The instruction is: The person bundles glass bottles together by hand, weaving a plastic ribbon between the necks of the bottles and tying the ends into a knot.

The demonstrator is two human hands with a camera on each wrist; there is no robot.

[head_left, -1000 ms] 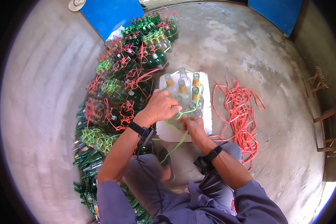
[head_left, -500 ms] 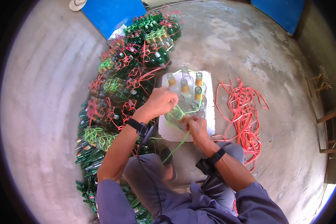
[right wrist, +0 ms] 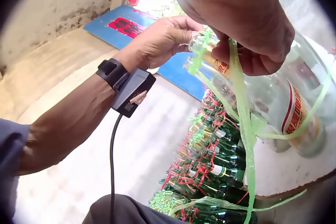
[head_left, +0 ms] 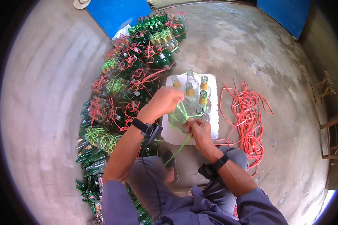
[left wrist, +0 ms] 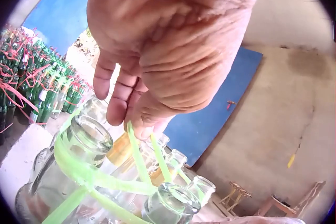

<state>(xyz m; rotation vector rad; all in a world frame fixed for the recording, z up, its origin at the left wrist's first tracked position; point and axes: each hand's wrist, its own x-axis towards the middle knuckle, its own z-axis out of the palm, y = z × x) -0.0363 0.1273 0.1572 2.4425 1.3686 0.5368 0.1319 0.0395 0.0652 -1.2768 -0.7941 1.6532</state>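
Observation:
Several clear glass bottles (head_left: 189,90) with gold neck labels stand grouped on a white board (head_left: 169,137). A green plastic strap (left wrist: 123,184) runs around their necks. Above the near left bottles, my left hand (head_left: 167,100) pinches a doubled length of this strap between thumb and fingers, drawing it up taut, as the left wrist view shows. My right hand (head_left: 199,131) is lower, at the near side of the group. Its curled fingers (right wrist: 252,58) pinch the strap near a bottle neck, and a loose tail (head_left: 182,148) hangs toward my knees.
Green and clear bottles (head_left: 133,84) tied with red and green straps crowd the floor on the left. Loose green bottles (head_left: 88,159) lie nearer. A tangled red strap pile (head_left: 248,123) is right of the board. A wooden stool (head_left: 334,137) stands far right.
My left hand has lifted away from the near bottles, pulling a strap loop up and taut. The right hand has stayed at the near bottle necks, holding the strap.

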